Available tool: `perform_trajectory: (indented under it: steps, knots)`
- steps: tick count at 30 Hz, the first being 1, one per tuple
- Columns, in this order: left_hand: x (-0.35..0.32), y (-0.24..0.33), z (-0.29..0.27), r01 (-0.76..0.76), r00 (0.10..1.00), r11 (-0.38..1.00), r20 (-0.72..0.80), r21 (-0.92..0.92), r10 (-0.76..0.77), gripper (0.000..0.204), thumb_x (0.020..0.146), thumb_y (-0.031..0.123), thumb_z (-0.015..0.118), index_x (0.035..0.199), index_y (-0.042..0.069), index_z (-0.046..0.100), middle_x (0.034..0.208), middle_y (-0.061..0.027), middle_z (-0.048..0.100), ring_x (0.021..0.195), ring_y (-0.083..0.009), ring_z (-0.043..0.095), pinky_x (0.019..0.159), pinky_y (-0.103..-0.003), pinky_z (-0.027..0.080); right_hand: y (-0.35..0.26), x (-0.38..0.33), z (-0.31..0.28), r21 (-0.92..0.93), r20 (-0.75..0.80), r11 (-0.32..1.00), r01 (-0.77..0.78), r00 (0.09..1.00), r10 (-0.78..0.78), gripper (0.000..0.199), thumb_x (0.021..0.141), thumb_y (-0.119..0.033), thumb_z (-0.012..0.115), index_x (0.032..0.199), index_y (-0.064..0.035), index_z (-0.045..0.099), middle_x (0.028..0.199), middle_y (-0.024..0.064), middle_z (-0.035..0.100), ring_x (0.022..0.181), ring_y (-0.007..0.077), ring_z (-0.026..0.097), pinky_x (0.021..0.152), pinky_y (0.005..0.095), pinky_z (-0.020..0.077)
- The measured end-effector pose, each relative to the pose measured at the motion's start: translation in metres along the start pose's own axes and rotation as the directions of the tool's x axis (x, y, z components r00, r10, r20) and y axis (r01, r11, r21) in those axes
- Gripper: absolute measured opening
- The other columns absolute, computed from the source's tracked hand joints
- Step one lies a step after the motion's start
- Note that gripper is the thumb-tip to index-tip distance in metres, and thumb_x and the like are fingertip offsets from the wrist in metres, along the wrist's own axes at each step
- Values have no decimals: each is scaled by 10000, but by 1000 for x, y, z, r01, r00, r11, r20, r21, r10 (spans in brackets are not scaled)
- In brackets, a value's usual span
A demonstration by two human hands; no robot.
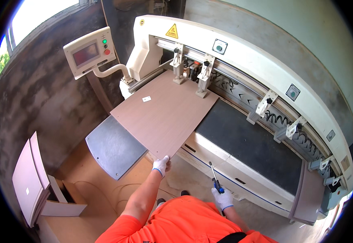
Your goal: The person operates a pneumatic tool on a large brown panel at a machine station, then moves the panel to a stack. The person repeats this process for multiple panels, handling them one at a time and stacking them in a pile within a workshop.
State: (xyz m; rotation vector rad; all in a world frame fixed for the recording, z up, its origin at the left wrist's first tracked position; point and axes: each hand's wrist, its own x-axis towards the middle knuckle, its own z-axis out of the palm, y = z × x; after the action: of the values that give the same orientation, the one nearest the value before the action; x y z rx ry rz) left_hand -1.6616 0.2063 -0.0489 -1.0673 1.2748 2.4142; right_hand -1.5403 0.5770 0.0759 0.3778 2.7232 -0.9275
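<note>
My left hand [161, 166], in a white glove, pinches the near corner of a pinkish-brown wood-grain panel [166, 109]. The panel lies flat on the machine's bed, its far edge beneath two clamps. A small white label [146, 99] sits toward its left side. In my gloved right hand [223, 198] is an air blow gun [217, 184] with a blue and black body. Its thin metal nozzle points up toward the machine's front, apart from the panel.
A white drilling machine [245, 48] arches over a black bed [253, 146]. A grey side plate [115, 146] juts out below the panel. The control screen [86, 54] stands at left. Stacked panels [30, 182] lean at far left; more panels [306, 194] lie at right.
</note>
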Motion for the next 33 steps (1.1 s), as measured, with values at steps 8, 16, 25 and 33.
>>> perform_trajectory:
  steps: [8,16,25,33]
  knots:
    - [-8,-4,-7,-86,996,991,-41,-107,82,232,973,218,748,878,49,621,704,-55,602,514,-162,534,443,-324,425,-27,31,-11,-35,59,993,109,993,-107,466,902,-493,727,944,-29,718,729,161,676,690,322,662,664,442,502]
    - [-128,-35,-218,-21,942,984,-327,177,79,279,965,274,752,784,81,663,688,-29,603,543,-147,533,506,-319,417,-93,68,-14,414,450,901,-130,889,-79,209,970,-281,733,969,-78,685,697,58,659,573,186,619,548,352,504]
    - [-245,-35,-256,-282,807,914,-587,-293,61,318,1089,414,534,1205,136,634,1121,-12,680,811,-188,666,728,-307,545,-270,182,82,176,447,972,153,868,-218,503,855,-505,789,918,-12,709,786,48,683,713,190,660,598,401,528]
    - [-280,-91,-204,-110,859,992,-507,-56,67,386,1019,303,637,1232,-16,599,1023,-131,709,778,-250,719,605,-434,630,-260,254,163,305,552,925,228,749,-367,459,761,-458,876,922,-67,699,822,27,665,726,157,614,668,373,515]
